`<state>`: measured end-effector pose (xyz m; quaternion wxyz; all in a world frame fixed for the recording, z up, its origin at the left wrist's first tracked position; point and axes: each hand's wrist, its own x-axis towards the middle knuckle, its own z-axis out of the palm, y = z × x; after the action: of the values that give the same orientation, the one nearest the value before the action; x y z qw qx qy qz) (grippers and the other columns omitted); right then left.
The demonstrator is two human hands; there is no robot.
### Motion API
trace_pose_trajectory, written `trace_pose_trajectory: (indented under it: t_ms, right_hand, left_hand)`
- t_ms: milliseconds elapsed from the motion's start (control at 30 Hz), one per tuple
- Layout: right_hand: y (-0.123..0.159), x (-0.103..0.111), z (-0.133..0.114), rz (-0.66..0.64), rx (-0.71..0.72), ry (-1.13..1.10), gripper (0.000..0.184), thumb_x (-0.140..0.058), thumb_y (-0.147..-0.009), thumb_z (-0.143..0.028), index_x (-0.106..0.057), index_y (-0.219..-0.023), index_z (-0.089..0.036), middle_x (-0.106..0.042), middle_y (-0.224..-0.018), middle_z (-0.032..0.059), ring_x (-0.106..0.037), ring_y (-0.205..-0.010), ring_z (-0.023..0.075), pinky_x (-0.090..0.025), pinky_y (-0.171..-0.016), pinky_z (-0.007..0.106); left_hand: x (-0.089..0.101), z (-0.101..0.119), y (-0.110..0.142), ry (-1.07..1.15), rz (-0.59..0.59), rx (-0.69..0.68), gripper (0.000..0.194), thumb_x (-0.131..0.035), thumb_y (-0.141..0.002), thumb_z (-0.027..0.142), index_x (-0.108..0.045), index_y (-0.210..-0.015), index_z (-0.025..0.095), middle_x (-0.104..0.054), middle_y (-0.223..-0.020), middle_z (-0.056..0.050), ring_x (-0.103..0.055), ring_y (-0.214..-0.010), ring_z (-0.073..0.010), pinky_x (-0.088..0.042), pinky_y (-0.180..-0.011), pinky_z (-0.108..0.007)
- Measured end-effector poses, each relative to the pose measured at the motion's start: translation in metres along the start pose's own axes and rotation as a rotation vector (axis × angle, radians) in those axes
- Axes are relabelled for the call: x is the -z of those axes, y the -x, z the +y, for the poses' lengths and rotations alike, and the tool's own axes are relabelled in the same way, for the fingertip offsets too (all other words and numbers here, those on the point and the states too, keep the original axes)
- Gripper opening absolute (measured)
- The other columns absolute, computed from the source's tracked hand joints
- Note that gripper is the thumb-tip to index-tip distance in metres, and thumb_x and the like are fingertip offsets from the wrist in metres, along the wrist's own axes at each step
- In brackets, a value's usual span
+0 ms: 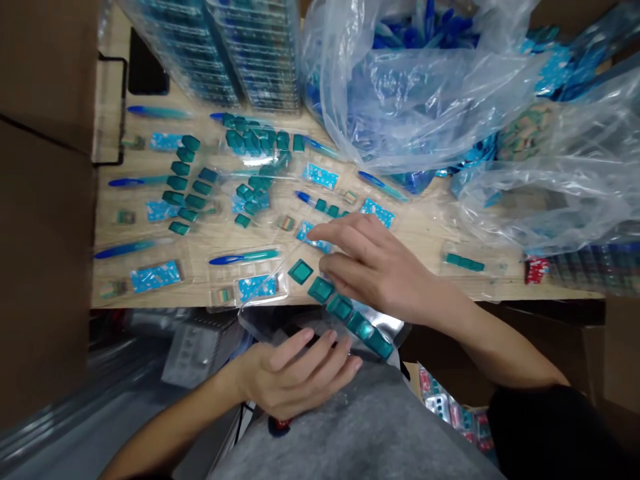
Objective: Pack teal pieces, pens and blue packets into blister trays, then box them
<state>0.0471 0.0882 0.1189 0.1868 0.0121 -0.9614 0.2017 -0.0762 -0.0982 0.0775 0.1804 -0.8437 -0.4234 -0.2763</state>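
My right hand [373, 267] hangs over the wooden tabletop [415, 230], its fingers spread, with the fingertips at a light-blue printed card [313, 237]. Just below its palm, a diagonal row of teal square pieces [340, 307] runs from the table onto the front edge. My left hand [295, 373] is below the table edge, its fingers loosely curled. A clear plastic blister tray [260, 313] lies just beyond those fingers. I cannot tell whether they touch it. Neither hand visibly grips anything.
Further teal pieces [177, 181], blue-tipped pens [245, 258] and blue cards lie across the table. Stacked clear trays [220, 47] stand at the far edge. Plastic bags [415, 87] heap at the upper right. A cardboard wall [45, 200] rises at the left.
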Motion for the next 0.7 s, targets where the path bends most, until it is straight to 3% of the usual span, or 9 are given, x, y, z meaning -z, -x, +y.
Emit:
trace_pose_trajectory:
  t_ms: [67, 133, 267, 300, 400, 467, 567, 633, 700]
  right_hand:
    - [0.001, 0.004, -0.001, 0.069, -0.042, 0.004, 0.012, -0.047, -0.093, -0.016, -0.058, -0.090, -0.020, -0.062, -0.114, 0.0081, -0.056, -0.102, 0.0208, -0.049, -0.086, 0.038]
    - [0.010, 0.013, 0.004, 0.185, -0.173, -0.017, 0.013, -0.049, -0.091, -0.014, -0.057, -0.092, -0.024, -0.064, -0.106, 0.0046, -0.058, -0.099, 0.0185, -0.047, -0.087, 0.035]
    - [0.067, 0.025, 0.047, 0.542, -0.711, 0.088, 0.011, -0.054, -0.089, -0.019, -0.057, -0.095, -0.028, -0.061, -0.092, 0.0019, -0.059, -0.081, 0.0146, -0.046, -0.077, 0.028]
    - [0.086, 0.025, 0.062, 0.485, -0.889, 0.194, 0.006, -0.055, -0.088, -0.023, -0.059, -0.088, -0.028, -0.061, -0.087, 0.0012, -0.058, -0.079, 0.0146, -0.044, -0.077, 0.028]
    - [0.135, 0.018, 0.096, 0.353, -1.045, 0.259, 0.026, -0.061, -0.083, -0.024, -0.054, -0.058, -0.024, -0.053, -0.058, 0.0018, -0.054, -0.070, 0.0192, -0.042, -0.077, 0.034]
    - [0.151, 0.015, 0.103, 0.278, -1.063, 0.272, 0.020, -0.058, -0.083, -0.021, -0.058, -0.063, -0.024, -0.062, -0.071, 0.0070, -0.058, -0.083, 0.0254, -0.042, -0.083, 0.042]
    - [0.145, 0.014, 0.093, 0.232, -1.048, 0.300, 0.016, -0.052, -0.088, -0.028, -0.066, -0.083, -0.023, -0.066, -0.105, 0.0138, -0.058, -0.103, 0.0337, -0.042, -0.090, 0.053]
    - [0.126, 0.013, 0.076, 0.278, -1.012, 0.305, 0.023, -0.051, -0.091, -0.040, -0.067, -0.086, -0.024, -0.066, -0.106, 0.0137, -0.059, -0.107, 0.0352, -0.042, -0.092, 0.057]
    - [0.101, 0.008, 0.052, 0.349, -0.923, 0.143, 0.026, -0.050, -0.092, -0.045, -0.068, -0.094, -0.026, -0.068, -0.103, 0.0106, -0.061, -0.105, 0.0317, -0.044, -0.095, 0.056]
  left_hand:
    - [0.001, 0.002, 0.000, 0.017, -0.019, 0.017, 0.022, -0.062, -0.084, 0.030, -0.072, -0.104, 0.031, -0.070, -0.115, 0.006, -0.057, -0.113, -0.0158, -0.034, -0.113, -0.035]
    - [0.001, 0.003, 0.000, 0.035, -0.033, 0.061, 0.021, -0.063, -0.083, 0.028, -0.072, -0.102, 0.031, -0.070, -0.114, 0.006, -0.057, -0.113, -0.0151, -0.034, -0.113, -0.034]
    - [-0.002, 0.002, 0.001, 0.082, 0.046, 0.163, 0.017, -0.067, -0.081, 0.021, -0.073, -0.095, 0.029, -0.073, -0.104, 0.006, -0.059, -0.106, -0.0131, -0.035, -0.113, -0.033]
    - [-0.003, 0.001, 0.001, 0.103, 0.090, 0.207, 0.018, -0.069, -0.080, 0.017, -0.072, -0.092, 0.029, -0.073, -0.100, 0.005, -0.060, -0.103, -0.0127, -0.036, -0.112, -0.033]
    - [-0.006, 0.000, 0.001, 0.287, 0.223, 0.462, 0.021, -0.070, -0.078, 0.011, -0.071, -0.089, 0.028, -0.073, -0.094, 0.003, -0.063, -0.097, -0.0131, -0.045, -0.104, -0.034]
    - [-0.007, 0.000, -0.002, 0.559, 0.425, 0.784, 0.021, -0.068, -0.080, 0.012, -0.072, -0.091, 0.029, -0.073, -0.094, 0.003, -0.066, -0.093, -0.0135, -0.054, -0.094, -0.032]
    - [-0.005, -0.001, -0.014, 0.907, 0.781, 1.262, 0.025, -0.061, -0.088, 0.019, -0.069, -0.104, 0.036, -0.072, -0.100, 0.005, -0.069, -0.088, -0.0120, -0.059, -0.083, -0.030]
    - [-0.001, -0.004, -0.023, 1.108, 0.927, 1.443, 0.026, -0.062, -0.087, 0.019, -0.067, -0.104, 0.038, -0.071, -0.102, 0.007, -0.069, -0.087, -0.0107, -0.060, -0.081, -0.030]
    - [0.003, -0.007, -0.030, 1.323, 1.026, 1.509, 0.025, -0.069, -0.081, 0.017, -0.067, -0.098, 0.035, -0.071, -0.100, 0.008, -0.068, -0.086, -0.0093, -0.061, -0.080, -0.028]
